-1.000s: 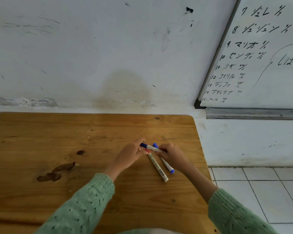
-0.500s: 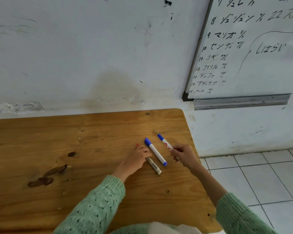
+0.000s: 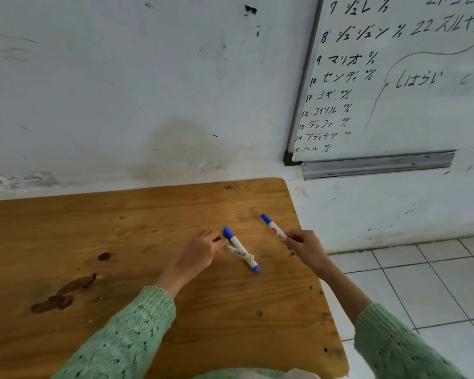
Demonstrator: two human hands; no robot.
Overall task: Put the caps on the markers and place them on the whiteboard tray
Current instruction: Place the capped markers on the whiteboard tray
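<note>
Blue-capped marker (image 3: 273, 229) sits pinched in the right hand (image 3: 304, 246); left hand (image 3: 200, 251) closes on another (image 3: 237, 251), which may roll off the table (image 3: 66, 228).

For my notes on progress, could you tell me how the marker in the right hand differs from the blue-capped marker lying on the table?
The held marker is gripped by the right hand and raised; the table marker lies flat, crossing a third marker beside the left hand. The held marker shows a red label; the table marker doesn't. Both are white with blue caps.
</note>
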